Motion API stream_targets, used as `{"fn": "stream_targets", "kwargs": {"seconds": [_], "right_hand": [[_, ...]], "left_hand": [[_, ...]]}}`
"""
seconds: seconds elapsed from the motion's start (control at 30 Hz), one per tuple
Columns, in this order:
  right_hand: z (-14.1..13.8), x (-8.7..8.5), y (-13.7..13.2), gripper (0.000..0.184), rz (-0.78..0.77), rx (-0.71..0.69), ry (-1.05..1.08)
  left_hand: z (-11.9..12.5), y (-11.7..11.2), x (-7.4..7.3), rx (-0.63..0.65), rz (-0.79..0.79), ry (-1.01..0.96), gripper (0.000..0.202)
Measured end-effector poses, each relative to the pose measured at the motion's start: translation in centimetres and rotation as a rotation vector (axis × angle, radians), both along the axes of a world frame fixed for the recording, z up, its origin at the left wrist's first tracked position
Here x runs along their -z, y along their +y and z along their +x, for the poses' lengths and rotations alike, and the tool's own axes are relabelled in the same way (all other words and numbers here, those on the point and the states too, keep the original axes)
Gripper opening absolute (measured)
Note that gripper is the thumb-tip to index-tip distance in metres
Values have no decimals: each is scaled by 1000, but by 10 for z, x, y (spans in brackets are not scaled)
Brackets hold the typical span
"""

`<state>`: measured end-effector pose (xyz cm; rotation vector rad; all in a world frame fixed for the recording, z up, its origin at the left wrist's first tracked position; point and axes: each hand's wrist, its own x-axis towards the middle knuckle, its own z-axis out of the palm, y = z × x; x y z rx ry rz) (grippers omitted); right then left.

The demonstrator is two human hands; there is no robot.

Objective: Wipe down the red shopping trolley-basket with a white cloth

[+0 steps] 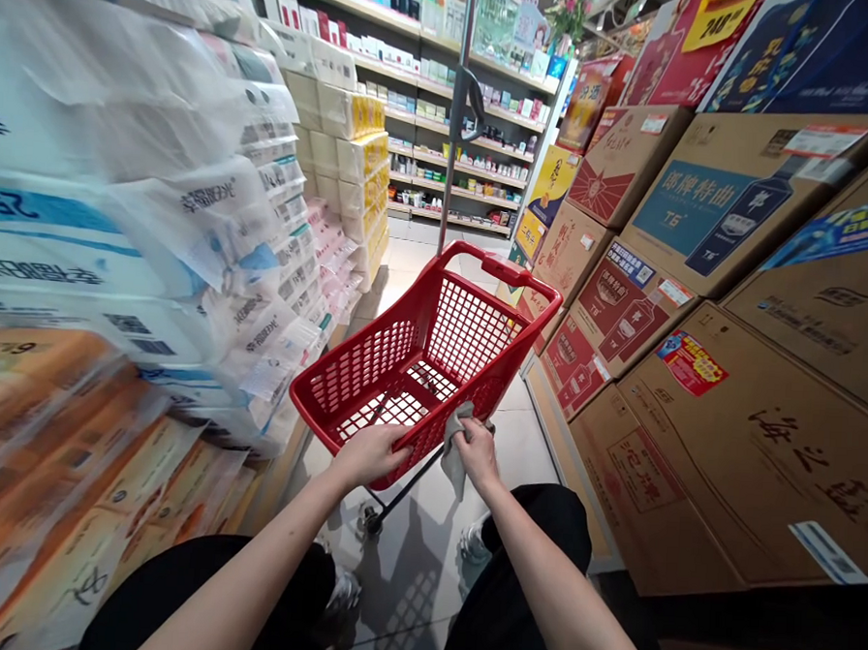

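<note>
A red plastic shopping basket on wheels (433,349) stands in a narrow shop aisle just in front of me, with nothing inside it. My left hand (369,454) is closed over the near rim of the basket. My right hand (477,453) is closed on a grey cloth (456,443), which it presses against the basket's near right corner; part of the cloth hangs down below the hand.
Stacked packs of tissue paper (191,235) wall the left side. Large cardboard cartons (729,379) are piled on the right. A metal pole (460,103) rises behind the basket, with stocked shelves (459,123) at the aisle's far end. The floor is pale tile (422,557).
</note>
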<state>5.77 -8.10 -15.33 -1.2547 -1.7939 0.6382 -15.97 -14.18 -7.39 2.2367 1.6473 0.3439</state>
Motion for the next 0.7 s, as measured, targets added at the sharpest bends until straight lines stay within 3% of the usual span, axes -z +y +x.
{"fn": "stream_targets", "kwargs": {"seconds": [0.17,0.37,0.53,0.7], "right_hand": [[-3,-1,-1,25,-18,112,64],[-3,-13,15,26,12,76,30],[5,-2,5,20,-11,40,-57],[22,3,10,27,-86,200,24]], "left_hand": [[0,1,3,6,1,11,24],[0,4,8,-9,14,15,27],[1,3,4,-24,-12,17,27],[6,-1,-4,-53,-49,18,26]]}}
